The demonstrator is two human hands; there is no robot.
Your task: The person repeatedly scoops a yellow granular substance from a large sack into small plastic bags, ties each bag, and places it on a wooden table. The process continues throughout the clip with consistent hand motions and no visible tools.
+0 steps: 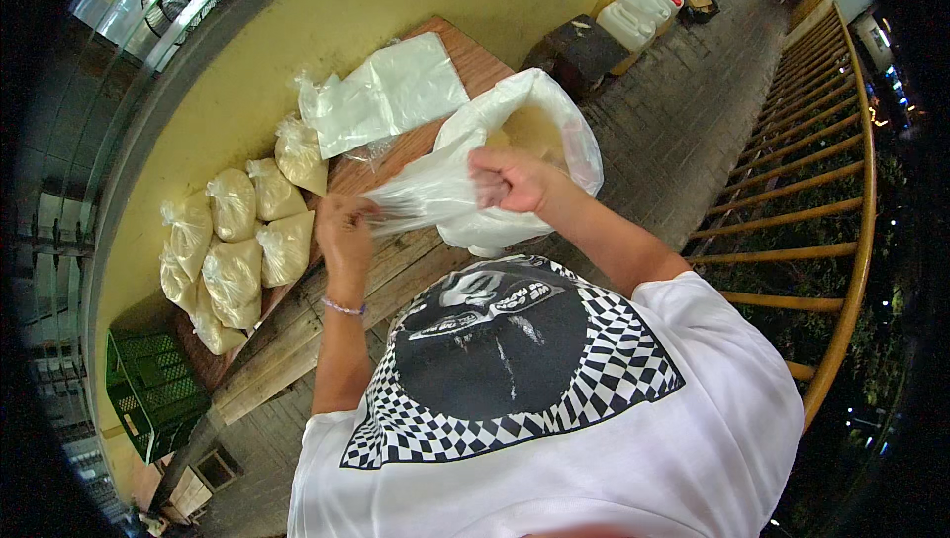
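A clear plastic bag (427, 196) is stretched between my two hands and looks blurred. My left hand (346, 225), with a beaded bracelet at its wrist, grips one end near the filled bags. The other end is in my right hand (512, 178), above a large white plastic sack (475, 126) that stands open with pale yellowish contents (531, 131) inside. Beyond my hands, a stack of flat plastic bags (393, 89) lies on the wooden table (475, 55). Several tied clear bags of pale yellowish contents (234, 271) sit together at the table's left.
A green plastic crate (152, 389) is at the lower left. White plastic jugs (631, 22) and a dark block-like object (577, 52) stand past the table. A yellow wall (334, 18) runs behind it, and a yellow metal railing (861, 189) lines the right side.
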